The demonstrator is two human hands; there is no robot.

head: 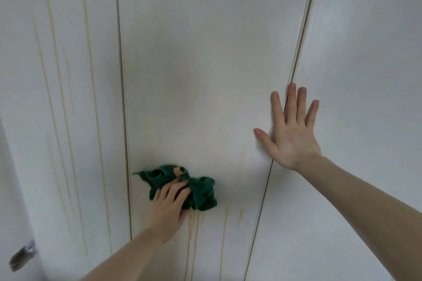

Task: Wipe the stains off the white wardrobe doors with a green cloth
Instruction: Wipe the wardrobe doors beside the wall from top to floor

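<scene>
Green cloth — bunched, yellow-stained

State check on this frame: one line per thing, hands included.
left hand: grips the bunched green cloth, pressing it on the middle door
right hand: flat, fingers spread, across the door seam
middle door: shut, drips remaining below the cloth
left door: shut, long yellowish streaks
right door: shut, no streaks visible

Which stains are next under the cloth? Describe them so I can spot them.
Find the middle wardrobe door, between the two dark vertical gaps. Low on it the left hand presses a crumpled green cloth. Directly below the cloth run yellowish drip streaks, darker than the faint long lines on the left door.
</scene>
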